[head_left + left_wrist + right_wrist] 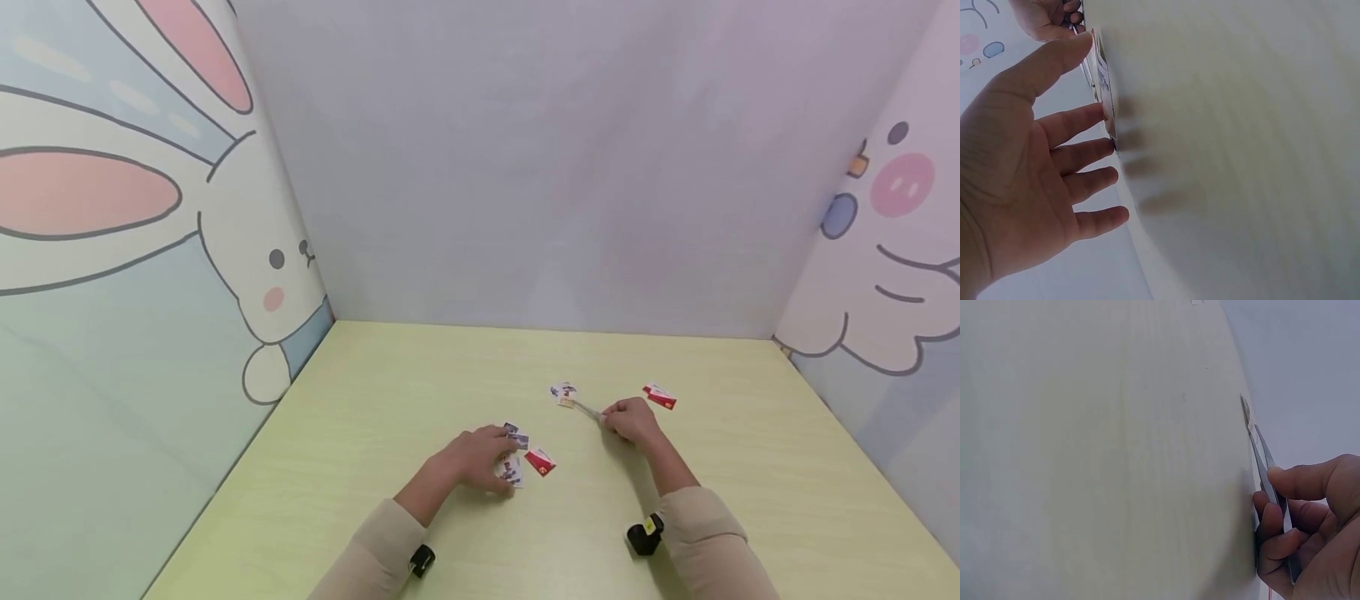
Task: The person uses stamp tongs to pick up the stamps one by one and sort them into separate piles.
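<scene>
My right hand (632, 419) pinches metal tweezers (1260, 462) between thumb and fingers. In the right wrist view the tweezers' two arms stand apart. Their tips reach a small cluster of printed paper pieces (562, 390) on the table; whether they grip a piece I cannot tell. My left hand (478, 458) lies low over a white printed piece (512, 472) and small dark printed pieces (519, 441), partly hiding them. In the left wrist view its fingers are spread and fairly straight, with the thumb and some fingertips at the paper's edge.
A red and white piece (540, 462) lies just right of the left hand. Another red and white piece (661, 397) is beyond the right hand. The pale yellow table (420, 358) meets a plain back wall (517, 183) and cartoon-printed side walls.
</scene>
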The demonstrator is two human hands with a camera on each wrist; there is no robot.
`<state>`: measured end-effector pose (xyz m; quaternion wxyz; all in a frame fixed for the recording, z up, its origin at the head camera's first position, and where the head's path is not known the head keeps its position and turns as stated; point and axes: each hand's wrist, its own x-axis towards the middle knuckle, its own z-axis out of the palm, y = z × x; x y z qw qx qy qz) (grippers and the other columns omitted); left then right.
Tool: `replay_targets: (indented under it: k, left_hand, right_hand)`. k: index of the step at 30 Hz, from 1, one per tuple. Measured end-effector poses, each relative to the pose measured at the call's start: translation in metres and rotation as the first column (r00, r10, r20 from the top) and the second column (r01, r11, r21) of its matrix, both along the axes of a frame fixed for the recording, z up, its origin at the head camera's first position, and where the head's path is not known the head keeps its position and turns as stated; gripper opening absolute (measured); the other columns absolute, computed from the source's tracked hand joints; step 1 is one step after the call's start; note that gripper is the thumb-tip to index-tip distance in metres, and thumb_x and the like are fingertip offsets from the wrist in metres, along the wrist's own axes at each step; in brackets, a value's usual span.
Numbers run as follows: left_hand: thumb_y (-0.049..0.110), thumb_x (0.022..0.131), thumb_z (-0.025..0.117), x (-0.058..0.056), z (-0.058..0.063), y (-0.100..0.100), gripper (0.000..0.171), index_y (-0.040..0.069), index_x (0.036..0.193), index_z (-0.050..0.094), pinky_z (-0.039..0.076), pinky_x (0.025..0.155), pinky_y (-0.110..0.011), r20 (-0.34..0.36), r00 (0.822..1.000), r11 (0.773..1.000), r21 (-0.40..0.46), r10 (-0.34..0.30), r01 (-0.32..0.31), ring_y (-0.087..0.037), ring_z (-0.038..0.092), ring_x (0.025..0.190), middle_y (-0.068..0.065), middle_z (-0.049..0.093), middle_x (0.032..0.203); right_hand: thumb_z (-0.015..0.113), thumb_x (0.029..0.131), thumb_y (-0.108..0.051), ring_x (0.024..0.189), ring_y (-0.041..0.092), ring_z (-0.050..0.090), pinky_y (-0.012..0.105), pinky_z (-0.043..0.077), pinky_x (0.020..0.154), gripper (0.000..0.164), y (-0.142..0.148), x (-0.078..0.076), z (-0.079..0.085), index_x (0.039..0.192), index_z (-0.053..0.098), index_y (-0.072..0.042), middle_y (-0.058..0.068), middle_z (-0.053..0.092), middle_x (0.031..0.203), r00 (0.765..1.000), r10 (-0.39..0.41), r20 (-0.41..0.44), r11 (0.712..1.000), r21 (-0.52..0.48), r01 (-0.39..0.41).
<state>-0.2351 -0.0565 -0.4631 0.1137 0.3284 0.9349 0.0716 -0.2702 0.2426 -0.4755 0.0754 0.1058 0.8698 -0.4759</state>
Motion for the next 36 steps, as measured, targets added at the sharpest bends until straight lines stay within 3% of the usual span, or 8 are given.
replay_targets:
  k: [5, 9, 13, 19, 36]
  left_hand:
    - [0.051, 0.073, 0.072, 0.001, 0.001, 0.000, 0.066, 0.024, 0.131, 0.054, 0.038, 0.096, -0.042, 0.021, 1.000, 1.000, 0.002, 0.011, -0.011, -0.018, 0.039, 0.126, 0.001, 0.044, 0.138]
    - [0.050, 0.074, 0.072, 0.001, 0.002, 0.000, 0.063, 0.024, 0.129, 0.056, 0.038, 0.095, -0.043, 0.000, 1.000, 1.000, 0.003, 0.001, -0.001, -0.019, 0.037, 0.128, 0.000, 0.042, 0.140]
    - [0.048, 0.075, 0.071, 0.001, 0.003, 0.000, 0.061, 0.023, 0.128, 0.057, 0.038, 0.096, -0.042, -0.023, 1.000, 1.000, 0.005, -0.013, 0.013, -0.020, 0.034, 0.129, -0.002, 0.040, 0.142]
    - [0.049, 0.075, 0.071, 0.003, 0.003, 0.001, 0.064, 0.023, 0.132, 0.054, 0.037, 0.097, -0.042, -0.002, 1.000, 1.000, -0.001, -0.018, 0.018, -0.020, 0.034, 0.130, -0.001, 0.040, 0.142]
    - [0.050, 0.074, 0.071, 0.003, 0.005, 0.002, 0.066, 0.023, 0.132, 0.054, 0.038, 0.096, -0.041, 0.020, 1.000, 1.000, -0.012, 0.000, 0.001, -0.021, 0.037, 0.128, -0.001, 0.042, 0.140]
  right_hand:
    - [0.062, 0.083, -0.004, 0.059, 0.017, 0.047, 0.027, 0.040, 0.052, 0.014, 0.001, 0.005, 0.003, 0.090, 0.066, 0.007, 0.006, 0.054, 0.068, 1.000, 0.015, -0.018, 0.999, 0.039, -0.015]
    - [0.063, 0.082, -0.004, 0.062, 0.018, 0.047, 0.028, 0.040, 0.053, 0.014, 0.002, 0.012, 0.006, 0.090, 0.066, 0.007, 0.006, 0.053, 0.070, 0.999, 0.029, -0.039, 0.998, 0.065, -0.027]
    - [0.062, 0.082, -0.002, 0.062, 0.018, 0.046, 0.028, 0.039, 0.054, 0.012, 0.001, 0.022, 0.011, 0.089, 0.065, 0.007, 0.006, 0.053, 0.070, 0.997, 0.052, -0.053, 0.998, 0.038, -0.050]
    - [0.062, 0.081, 0.000, 0.061, 0.017, 0.046, 0.028, 0.039, 0.054, 0.010, -0.003, 0.033, 0.012, 0.088, 0.065, 0.007, 0.005, 0.053, 0.070, 0.995, 0.082, -0.058, 0.997, 0.000, -0.082]
    - [0.063, 0.080, 0.001, 0.058, 0.016, 0.045, 0.028, 0.037, 0.053, 0.009, -0.023, 0.043, 0.011, 0.088, 0.067, 0.004, 0.004, 0.054, 0.069, 0.985, 0.164, -0.047, 0.986, -0.011, -0.165]
